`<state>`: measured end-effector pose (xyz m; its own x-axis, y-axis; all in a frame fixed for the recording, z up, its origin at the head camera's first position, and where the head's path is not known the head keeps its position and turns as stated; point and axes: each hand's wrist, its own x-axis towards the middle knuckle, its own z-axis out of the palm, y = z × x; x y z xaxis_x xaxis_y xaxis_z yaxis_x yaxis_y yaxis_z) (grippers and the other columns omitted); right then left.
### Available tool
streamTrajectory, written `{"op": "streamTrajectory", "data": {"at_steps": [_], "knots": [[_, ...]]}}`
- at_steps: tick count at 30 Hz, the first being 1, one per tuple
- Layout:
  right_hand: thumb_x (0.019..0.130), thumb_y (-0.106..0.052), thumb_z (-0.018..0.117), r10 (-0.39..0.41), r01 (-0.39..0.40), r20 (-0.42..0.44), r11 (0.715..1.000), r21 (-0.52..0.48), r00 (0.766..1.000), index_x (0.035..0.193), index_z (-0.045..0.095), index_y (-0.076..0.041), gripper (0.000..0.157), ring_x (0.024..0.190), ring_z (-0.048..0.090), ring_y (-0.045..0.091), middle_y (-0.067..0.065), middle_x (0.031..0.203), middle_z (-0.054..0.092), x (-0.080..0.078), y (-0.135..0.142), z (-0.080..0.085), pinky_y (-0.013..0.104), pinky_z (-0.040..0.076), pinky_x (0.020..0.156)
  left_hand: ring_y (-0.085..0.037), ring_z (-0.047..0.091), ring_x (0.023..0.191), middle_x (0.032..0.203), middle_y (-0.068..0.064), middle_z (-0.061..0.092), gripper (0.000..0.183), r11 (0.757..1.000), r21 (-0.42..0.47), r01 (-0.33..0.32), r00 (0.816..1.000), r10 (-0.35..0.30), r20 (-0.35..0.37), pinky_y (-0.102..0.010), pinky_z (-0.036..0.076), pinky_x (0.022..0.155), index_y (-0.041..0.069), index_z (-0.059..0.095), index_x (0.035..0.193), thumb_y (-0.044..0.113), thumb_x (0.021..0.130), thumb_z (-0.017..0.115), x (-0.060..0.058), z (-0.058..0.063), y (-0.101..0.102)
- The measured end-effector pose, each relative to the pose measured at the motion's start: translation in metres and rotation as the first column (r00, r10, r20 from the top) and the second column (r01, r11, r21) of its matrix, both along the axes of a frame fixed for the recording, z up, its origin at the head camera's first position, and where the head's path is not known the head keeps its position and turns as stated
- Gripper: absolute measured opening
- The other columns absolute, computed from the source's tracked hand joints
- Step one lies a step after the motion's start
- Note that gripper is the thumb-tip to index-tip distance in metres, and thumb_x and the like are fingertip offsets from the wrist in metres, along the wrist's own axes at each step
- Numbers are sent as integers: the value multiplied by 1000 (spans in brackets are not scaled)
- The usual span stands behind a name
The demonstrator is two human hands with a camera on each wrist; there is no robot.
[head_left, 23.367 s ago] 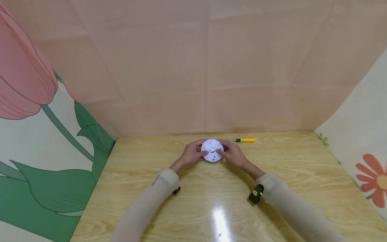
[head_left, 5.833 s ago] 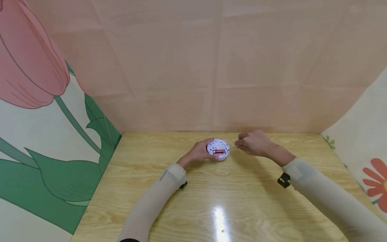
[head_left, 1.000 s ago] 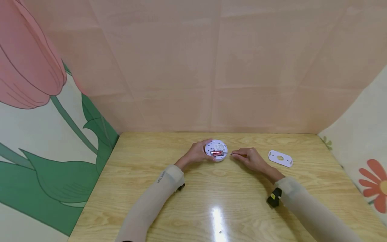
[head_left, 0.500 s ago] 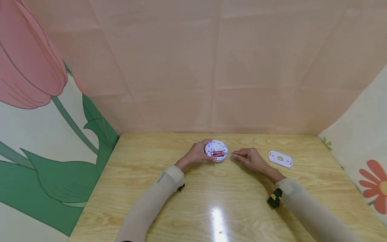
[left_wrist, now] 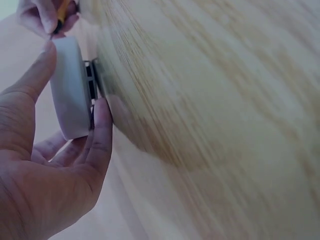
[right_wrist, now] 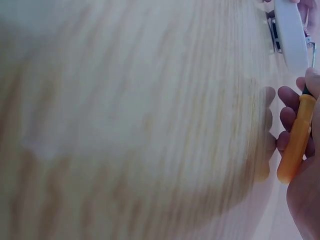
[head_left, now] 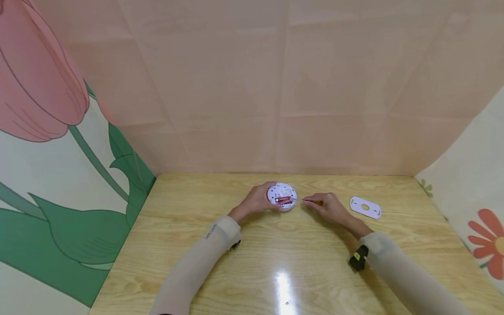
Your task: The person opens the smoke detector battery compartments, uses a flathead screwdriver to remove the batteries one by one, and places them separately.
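My left hand (head_left: pixel 257 199) holds a round white smoke detector (head_left: pixel 281 191) by its rim, thumb and fingers on opposite sides, its back facing up. A red battery (head_left: pixel 283 200) sits in the bay on that back, slightly slanted. From the right, my right hand (head_left: pixel 327 207) grips a screwdriver by its yellow-orange handle (right_wrist: pixel 297 140); the metal shaft (head_left: pixel 301 200) reaches to the battery's right end. In the left wrist view the detector (left_wrist: pixel 70 90) shows edge-on, dark slots on its underside close over the table.
A white mounting plate (head_left: pixel 365 207) with a round central hole lies on the wooden table (head_left: pixel 252 271), right of my right hand. Behind the table's back edge rises a pinkish backdrop (head_left: pixel 220 109). Flower-printed cloth panels (head_left: pixel 468 175) flank both sides.
The screwdriver, on the table 23 seconds ago, is now in my right hand. That hand is lower than 6 seconds ago. Over the last second the battery's slant has grown slightly; both hands barely move.
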<state>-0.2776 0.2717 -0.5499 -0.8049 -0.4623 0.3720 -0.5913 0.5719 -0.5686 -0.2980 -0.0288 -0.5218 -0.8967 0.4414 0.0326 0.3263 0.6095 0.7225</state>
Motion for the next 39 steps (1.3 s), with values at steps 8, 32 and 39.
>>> {"op": "streamTrajectory", "data": {"at_steps": [8,32,39], "knots": [[97,-7,78,3,-2,-27,1000,17,1000,111,83,-6,16,97,77,23,5,105,81,-2,5,0,42,63,83,-26,56,140,154,-10,59,100,1000,-31,5,1000,-5,-17,-39,44,118,8,48,158,34,75,99,3,2,0],[94,0,79,46,-42,-139,999,34,989,108,83,-3,15,74,70,9,6,96,81,-10,23,25,17,52,63,-27,54,143,156,-13,56,97,1000,-12,-2,1000,2,-17,-39,42,119,5,49,157,35,78,97,7,5,-5],[93,-1,79,76,-62,-171,994,85,982,107,82,-2,15,64,55,0,4,89,79,-9,28,36,21,47,56,-27,54,142,155,-13,57,95,1000,-28,-1,999,1,-33,-37,42,119,4,50,156,35,79,96,8,5,-6]]}}
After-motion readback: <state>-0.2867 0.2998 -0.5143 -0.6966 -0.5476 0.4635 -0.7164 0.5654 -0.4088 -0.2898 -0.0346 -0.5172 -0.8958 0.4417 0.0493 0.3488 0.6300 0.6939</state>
